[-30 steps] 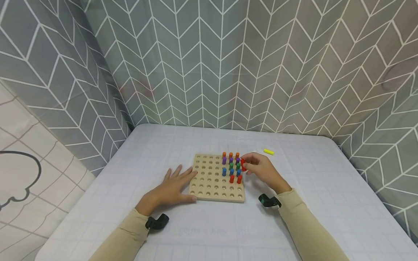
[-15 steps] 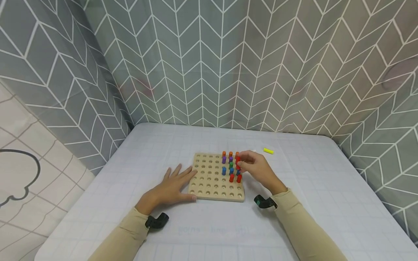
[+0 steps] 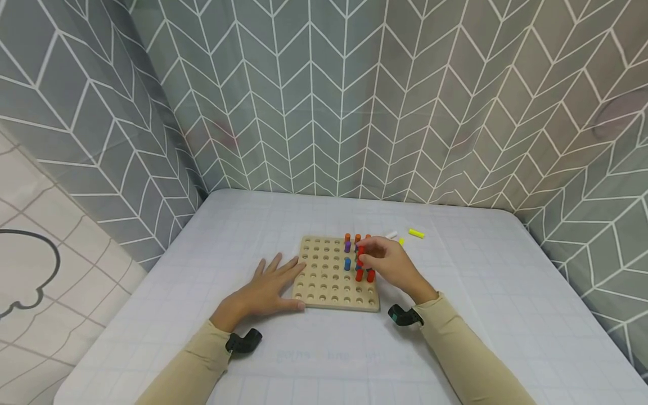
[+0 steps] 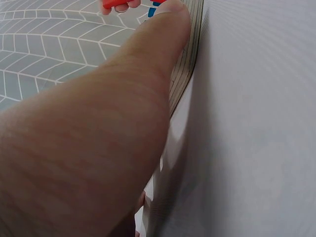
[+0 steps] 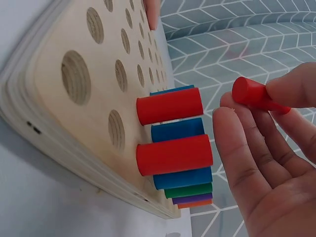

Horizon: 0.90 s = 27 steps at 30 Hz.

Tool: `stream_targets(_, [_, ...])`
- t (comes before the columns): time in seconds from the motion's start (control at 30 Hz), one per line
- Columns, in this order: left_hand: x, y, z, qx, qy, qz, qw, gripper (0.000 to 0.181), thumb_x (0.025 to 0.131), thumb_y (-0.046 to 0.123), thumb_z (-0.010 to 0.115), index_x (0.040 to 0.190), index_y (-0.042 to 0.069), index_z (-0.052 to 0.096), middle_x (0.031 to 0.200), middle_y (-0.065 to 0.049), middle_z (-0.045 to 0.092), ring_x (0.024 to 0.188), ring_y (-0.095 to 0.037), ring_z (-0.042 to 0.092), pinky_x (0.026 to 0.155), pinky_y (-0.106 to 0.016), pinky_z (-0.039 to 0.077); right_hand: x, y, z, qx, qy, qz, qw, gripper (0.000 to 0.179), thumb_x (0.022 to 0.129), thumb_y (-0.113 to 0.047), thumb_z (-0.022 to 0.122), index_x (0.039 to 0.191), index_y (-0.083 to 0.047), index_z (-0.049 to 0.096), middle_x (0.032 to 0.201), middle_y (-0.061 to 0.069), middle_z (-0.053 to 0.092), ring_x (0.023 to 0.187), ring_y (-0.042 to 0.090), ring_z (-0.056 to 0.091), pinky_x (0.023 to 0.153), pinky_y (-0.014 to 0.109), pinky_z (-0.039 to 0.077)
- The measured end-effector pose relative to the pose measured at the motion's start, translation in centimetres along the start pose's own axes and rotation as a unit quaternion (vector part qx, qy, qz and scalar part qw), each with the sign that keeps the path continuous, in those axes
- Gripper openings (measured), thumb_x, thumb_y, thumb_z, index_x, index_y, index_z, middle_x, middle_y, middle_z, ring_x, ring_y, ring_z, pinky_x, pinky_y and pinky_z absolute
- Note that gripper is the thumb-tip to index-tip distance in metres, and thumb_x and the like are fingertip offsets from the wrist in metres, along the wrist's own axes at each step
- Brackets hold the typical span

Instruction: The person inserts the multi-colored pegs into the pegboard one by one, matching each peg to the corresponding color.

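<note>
A wooden pegboard (image 3: 324, 292) with rows of round holes lies on the table. Red, blue, green, purple and orange pegs stand in its right-hand columns. My right hand (image 3: 395, 267) pinches a red peg (image 5: 252, 94) between thumb and fingers, above the board's right side. Two other red pegs (image 5: 173, 155) stand upright in the row nearest me, with a blue peg (image 3: 347, 264) farther left. My left hand (image 3: 265, 289) lies flat with fingers spread, its fingertips and thumb touching the board's left edge. The right hand partly hides the green and purple pegs in the head view.
A yellow peg (image 3: 417, 233) and a white peg (image 3: 391, 234) lie loose on the white table (image 3: 455, 253) beyond the right hand, with another yellow piece partly hidden there. A patterned curtain (image 3: 324, 112) rises behind the table.
My right hand has moved left with the red peg, from beside the board's right edge to over the pegs. More of the loose pegs behind it now show. The left hand stays put.
</note>
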<state>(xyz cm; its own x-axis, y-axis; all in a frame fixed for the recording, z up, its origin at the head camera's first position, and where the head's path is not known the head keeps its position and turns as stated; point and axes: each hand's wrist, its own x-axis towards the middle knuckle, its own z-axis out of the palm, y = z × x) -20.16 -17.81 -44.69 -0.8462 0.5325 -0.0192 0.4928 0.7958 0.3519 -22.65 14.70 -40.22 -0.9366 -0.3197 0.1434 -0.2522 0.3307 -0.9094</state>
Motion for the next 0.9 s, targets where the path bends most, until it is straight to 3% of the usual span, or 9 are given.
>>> stream_targets(0.3, [-0.1,-0.2,0.0,-0.004,-0.002,-0.007,1.0000,0.104,0.081,0.083,0.052,0.161,0.024,0.024,0.167,-0.003,0.017,0.152,-0.040,0.001,0.116,-0.065,-0.006,0.2,-0.1,0.9,-0.045,0.002,-0.027,0.9986,0.028,0.093,-0.008,0.071,0.119,-0.001,0.067,0.104,0.008,0.071,0.092,0.021,0.067,0.079,0.027,0.056])
stream_targets(0.53, [-0.1,-0.3,0.0,0.001,0.000,-0.004,1.0000,0.103,0.081,0.083,0.053,0.161,0.024,0.024,0.167,-0.003,0.017,0.152,-0.040,0.002,0.117,-0.065,-0.005,0.2,-0.3,1.7,-0.077,-0.024,-0.063,0.9948,0.024,0.090,-0.001,0.069,0.114,0.002,0.067,0.096,0.005,0.070,0.084,0.018,0.067,0.069,0.028,0.058])
stream_targets(0.9, [0.0,0.0,-0.2,-0.006,0.001,0.002,1.0000,0.102,0.082,0.079,0.057,0.161,0.022,0.026,0.166,-0.006,0.020,0.151,-0.042,0.003,0.116,-0.067,-0.004,0.3,0.0,2.2,-0.135,-0.058,-0.093,0.9848,0.016,0.088,0.000,0.070,0.104,-0.001,0.069,0.090,0.002,0.071,0.081,0.012,0.068,0.069,0.026,0.057])
